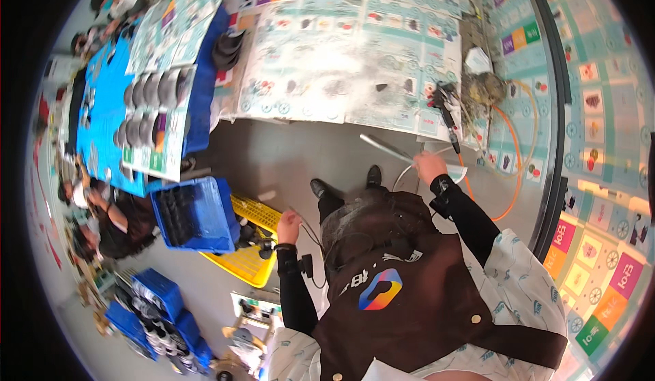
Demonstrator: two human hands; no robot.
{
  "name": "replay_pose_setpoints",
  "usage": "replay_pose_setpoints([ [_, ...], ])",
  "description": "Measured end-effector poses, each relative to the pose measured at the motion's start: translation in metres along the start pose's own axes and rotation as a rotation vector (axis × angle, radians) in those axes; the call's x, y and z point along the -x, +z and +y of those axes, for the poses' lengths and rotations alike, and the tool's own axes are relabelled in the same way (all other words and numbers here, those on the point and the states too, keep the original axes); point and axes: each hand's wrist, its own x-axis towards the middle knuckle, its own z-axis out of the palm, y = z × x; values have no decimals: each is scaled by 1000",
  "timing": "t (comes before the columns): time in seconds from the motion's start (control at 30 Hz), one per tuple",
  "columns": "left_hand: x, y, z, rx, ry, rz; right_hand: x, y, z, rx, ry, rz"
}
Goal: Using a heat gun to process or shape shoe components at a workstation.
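Observation:
My right hand (431, 168) is in front of the table's near edge, its fingers closed round a long, thin pale strip (385, 148). The strip slants up and left from the fingers over the grey floor; its kind is not clear. A small white piece (458, 173) shows beside that wrist. Lower and to the left, my left hand (288, 227) hangs beside a yellow basket (256, 268). Its fingers are small and blurred, and whether they hold anything cannot be made out. A small pale object (267, 195) is just beyond it, over the basket's far end.
A table (293, 105) covered in printed sheets spans the front, with a black-handled tool (447, 118) and orange hose (520, 156) at its right. A blue crate (198, 214) rests on the yellow basket. Dark curved pieces (153, 91) stand in rows at left; people sit beyond.

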Motion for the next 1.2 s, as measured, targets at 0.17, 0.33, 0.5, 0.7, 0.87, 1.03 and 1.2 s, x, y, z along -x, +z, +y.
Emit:
replay_pose_setpoints([
  [0.17,14,52,83,-341,433,245,-1,-8,-77,131,-322,-178],
  [0.33,34,50,131,-475,695,235,-16,-16,-175,119,-613,-276],
  [0.5,16,36,33,-586,396,219,-41,35,-249,208,-718,-350],
  [0.7,-3,10,-55,207,209,-102,-55,101,-269,442,-744,-476],
  [0.87,-138,2,-113,4,21,27,-89,108,-189,621,-465,-281],
  [1.03,-342,64,-166,-117,-46,8,-102,99,-159,501,-330,-257],
  [1.2,-538,153,-164,-302,-45,14,-88,98,-137,387,-127,-160],
])
